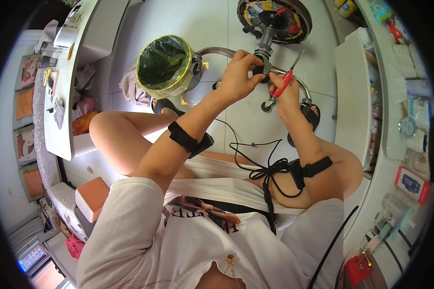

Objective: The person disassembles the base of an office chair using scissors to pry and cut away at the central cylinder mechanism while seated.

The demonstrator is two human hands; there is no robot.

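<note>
A wheeled stool lies tipped on the floor, its chrome column (264, 48) running from a round seat (301, 21) to a base with curved tube legs and casters. At the dark hub of that base, my left hand (238, 77) is closed, thumb and forefinger pinched near the column's end. What lies between those fingertips is too small to make out. My right hand (287, 98) grips a red-handled tool (284, 84) with a thin pointed metal end aimed up and away. Its fingertips are also close to the hub, just right of my left hand.
A bin (190, 81) with a dark liner and yellow rim stands left of the stool base. White cabinets (354, 96) flank both sides. A bundled black cable (270, 171) lies over my lap. My sandalled feet (311, 115) are beside the stool legs.
</note>
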